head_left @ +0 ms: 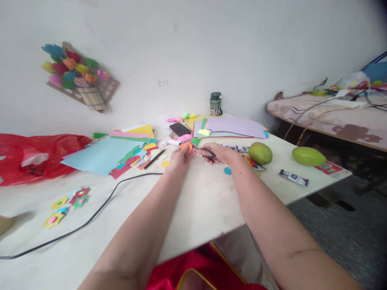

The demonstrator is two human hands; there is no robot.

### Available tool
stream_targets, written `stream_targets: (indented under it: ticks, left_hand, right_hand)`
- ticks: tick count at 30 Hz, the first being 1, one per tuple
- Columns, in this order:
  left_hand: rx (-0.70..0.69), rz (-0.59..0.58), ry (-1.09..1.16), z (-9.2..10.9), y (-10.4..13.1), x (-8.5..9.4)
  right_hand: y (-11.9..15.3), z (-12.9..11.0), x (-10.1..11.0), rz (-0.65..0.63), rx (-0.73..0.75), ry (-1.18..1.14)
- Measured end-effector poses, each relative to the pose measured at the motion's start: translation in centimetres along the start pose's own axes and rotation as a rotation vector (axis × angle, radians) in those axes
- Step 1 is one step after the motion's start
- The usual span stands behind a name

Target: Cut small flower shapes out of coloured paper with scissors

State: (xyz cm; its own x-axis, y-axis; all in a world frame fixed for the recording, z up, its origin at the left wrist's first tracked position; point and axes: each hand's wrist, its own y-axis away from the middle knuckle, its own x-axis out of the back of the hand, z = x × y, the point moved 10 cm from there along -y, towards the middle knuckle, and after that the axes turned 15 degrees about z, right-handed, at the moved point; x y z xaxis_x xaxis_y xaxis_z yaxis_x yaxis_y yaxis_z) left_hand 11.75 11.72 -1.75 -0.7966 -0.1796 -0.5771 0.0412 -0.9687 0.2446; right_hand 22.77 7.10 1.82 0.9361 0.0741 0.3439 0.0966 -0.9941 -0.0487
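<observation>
My left hand (179,157) pinches a small orange paper piece (187,146) above the white table (199,209). My right hand (218,153) grips black-handled scissors (207,152) whose blades point left at the orange piece. Both hands meet over the table's middle. A small blue paper scrap (227,171) lies just below my right wrist, a yellow scrap (165,164) beside my left hand.
Coloured paper sheets (102,155) and cut scraps lie at left, purple sheets (236,127) at back. A phone (179,129), a green cup (215,104), two green mangoes (260,153) (308,156), a black cable (99,207), paper flowers (68,203), a red bag (36,155).
</observation>
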Motion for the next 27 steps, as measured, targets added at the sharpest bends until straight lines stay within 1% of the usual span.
stream_targets:
  ticks: [8, 18, 27]
  left_hand:
    - [-0.003, -0.026, -0.012, -0.1, 0.1, -0.2]
    - [-0.012, -0.042, -0.046, 0.0, 0.2, -0.2]
    - [-0.019, -0.029, -0.052, 0.1, -0.1, 0.0]
  right_hand:
    - [-0.3, 0.4, 0.1, 0.018, -0.012, -0.007]
    - [0.0, 0.2, 0.4, 0.046, -0.058, -0.011]
    - [0.7, -0.6, 0.0, 0.048, -0.117, -0.133]
